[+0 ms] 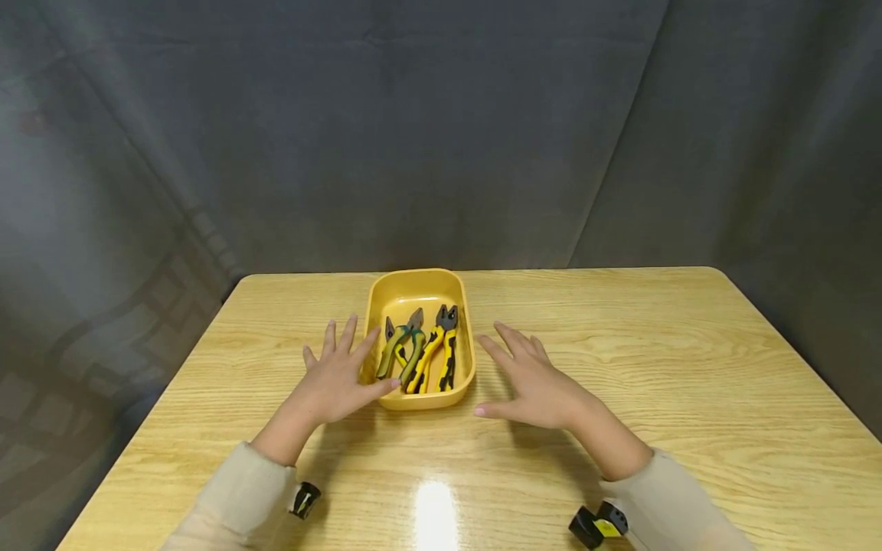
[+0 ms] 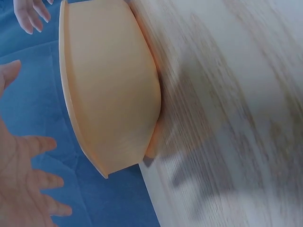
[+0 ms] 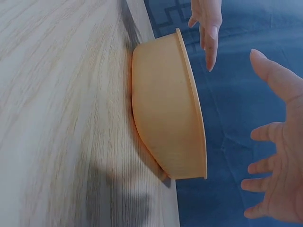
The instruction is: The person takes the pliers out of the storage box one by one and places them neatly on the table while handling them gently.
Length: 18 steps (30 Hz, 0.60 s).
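A yellow plastic bin (image 1: 430,401) stands on the table with several pliers lying in it. Pliers with green handles (image 1: 416,358) are at its left side, partly covering another pair with yellow and black grips. On the right lie pliers with yellow-and-black handles (image 1: 449,358) and dark jaws pointing to the back. My left hand (image 1: 334,385) hovers at the bin's left, fingers spread, with the thumb overlapping the near left corner. To the right of the bin, apart from it, my right hand (image 1: 540,389) is held with straight, spread fingers. Both hands hold nothing.
The bin sits on a light wood-grain table (image 1: 654,344), near its back edge. A dark grey curtain (image 1: 427,138) hangs behind and at the sides. Each sleeve carries a small black wrist device (image 1: 305,500) on its inner side.
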Each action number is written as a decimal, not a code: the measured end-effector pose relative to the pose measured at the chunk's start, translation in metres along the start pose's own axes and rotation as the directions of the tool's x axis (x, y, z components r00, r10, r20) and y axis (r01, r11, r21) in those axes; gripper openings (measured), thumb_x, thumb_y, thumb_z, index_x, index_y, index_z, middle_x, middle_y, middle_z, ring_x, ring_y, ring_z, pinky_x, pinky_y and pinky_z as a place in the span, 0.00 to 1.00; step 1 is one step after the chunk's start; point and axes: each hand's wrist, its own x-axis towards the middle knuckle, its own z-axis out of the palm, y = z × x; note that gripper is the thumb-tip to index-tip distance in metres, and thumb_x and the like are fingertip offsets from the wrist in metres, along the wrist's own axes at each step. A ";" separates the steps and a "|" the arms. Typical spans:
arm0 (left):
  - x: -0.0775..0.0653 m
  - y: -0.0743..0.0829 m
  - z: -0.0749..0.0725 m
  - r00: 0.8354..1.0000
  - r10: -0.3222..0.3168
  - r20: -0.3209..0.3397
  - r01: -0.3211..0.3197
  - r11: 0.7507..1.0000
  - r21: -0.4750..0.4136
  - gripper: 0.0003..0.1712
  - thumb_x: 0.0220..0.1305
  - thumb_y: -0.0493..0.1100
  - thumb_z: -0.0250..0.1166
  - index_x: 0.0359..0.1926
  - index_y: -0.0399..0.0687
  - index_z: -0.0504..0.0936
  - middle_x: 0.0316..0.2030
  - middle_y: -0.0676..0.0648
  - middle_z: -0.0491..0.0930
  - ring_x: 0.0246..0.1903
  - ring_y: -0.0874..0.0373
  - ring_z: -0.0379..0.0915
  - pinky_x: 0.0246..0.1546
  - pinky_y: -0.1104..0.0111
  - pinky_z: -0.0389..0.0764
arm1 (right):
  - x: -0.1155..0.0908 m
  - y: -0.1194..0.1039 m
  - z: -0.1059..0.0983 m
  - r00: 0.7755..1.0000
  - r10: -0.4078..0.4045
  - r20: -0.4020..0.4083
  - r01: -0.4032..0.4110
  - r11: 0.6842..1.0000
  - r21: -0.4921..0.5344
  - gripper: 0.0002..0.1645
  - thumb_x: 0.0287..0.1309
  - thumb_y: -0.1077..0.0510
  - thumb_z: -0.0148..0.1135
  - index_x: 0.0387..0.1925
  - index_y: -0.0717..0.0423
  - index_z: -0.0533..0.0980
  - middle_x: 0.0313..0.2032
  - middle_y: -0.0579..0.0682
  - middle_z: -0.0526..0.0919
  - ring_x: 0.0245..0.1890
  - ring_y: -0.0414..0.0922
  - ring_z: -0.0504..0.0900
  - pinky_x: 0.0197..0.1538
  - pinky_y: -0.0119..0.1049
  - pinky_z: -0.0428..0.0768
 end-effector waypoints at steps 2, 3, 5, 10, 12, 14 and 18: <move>0.000 0.000 0.000 1.000 -0.001 0.002 0.001 1.000 -0.008 0.48 0.49 0.70 0.49 0.65 0.49 0.50 0.64 0.39 0.33 0.59 0.37 0.22 0.44 0.34 0.30 | 0.002 -0.002 0.001 1.000 -0.004 0.002 0.004 1.000 0.006 0.56 0.40 0.27 0.51 0.66 0.48 0.44 0.64 0.57 0.38 0.62 0.54 0.39 0.59 0.52 0.37; 0.001 -0.001 0.000 1.000 -0.001 0.002 0.001 1.000 -0.011 0.48 0.50 0.70 0.49 0.65 0.49 0.50 0.64 0.38 0.33 0.59 0.36 0.22 0.44 0.34 0.30 | 0.003 -0.003 0.002 1.000 -0.005 0.002 0.005 1.000 0.013 0.56 0.40 0.26 0.50 0.66 0.48 0.44 0.64 0.57 0.38 0.62 0.54 0.40 0.59 0.52 0.37; 0.001 -0.002 0.000 1.000 -0.002 0.005 0.002 1.000 -0.013 0.48 0.50 0.70 0.49 0.65 0.49 0.49 0.64 0.38 0.33 0.59 0.36 0.21 0.44 0.33 0.30 | 0.005 -0.005 0.003 1.000 -0.006 0.003 0.005 1.000 0.022 0.57 0.39 0.25 0.48 0.66 0.47 0.43 0.64 0.57 0.38 0.62 0.54 0.41 0.60 0.51 0.37; 0.004 -0.004 0.000 1.000 -0.005 0.012 0.005 1.000 -0.019 0.50 0.49 0.72 0.46 0.66 0.50 0.46 0.64 0.38 0.31 0.59 0.36 0.21 0.43 0.33 0.30 | 0.009 -0.010 0.005 1.000 0.000 -0.003 0.000 0.999 0.040 0.57 0.38 0.23 0.46 0.66 0.46 0.44 0.64 0.57 0.40 0.62 0.56 0.43 0.59 0.52 0.42; 0.005 -0.005 0.000 1.000 -0.006 0.013 0.006 1.000 -0.025 0.49 0.50 0.72 0.46 0.66 0.51 0.45 0.64 0.38 0.31 0.59 0.36 0.21 0.43 0.33 0.31 | 0.010 -0.011 0.005 1.000 0.002 -0.002 -0.002 0.999 0.049 0.57 0.38 0.23 0.46 0.65 0.45 0.44 0.64 0.57 0.40 0.61 0.57 0.44 0.58 0.54 0.44; 0.005 -0.006 0.001 1.000 -0.005 0.014 0.005 0.999 -0.033 0.49 0.50 0.71 0.47 0.66 0.51 0.45 0.64 0.38 0.31 0.59 0.36 0.20 0.43 0.33 0.31 | 0.011 -0.012 0.007 1.000 0.005 0.003 -0.005 0.998 0.059 0.57 0.38 0.23 0.46 0.65 0.46 0.45 0.64 0.57 0.40 0.61 0.58 0.44 0.58 0.54 0.46; 0.006 -0.007 0.002 1.000 -0.001 0.012 0.001 0.999 -0.047 0.49 0.50 0.70 0.48 0.66 0.51 0.45 0.64 0.37 0.31 0.59 0.35 0.21 0.43 0.32 0.32 | 0.013 -0.014 0.008 1.000 0.011 0.003 -0.011 0.997 0.072 0.57 0.38 0.23 0.46 0.65 0.48 0.45 0.64 0.58 0.40 0.61 0.59 0.44 0.57 0.56 0.48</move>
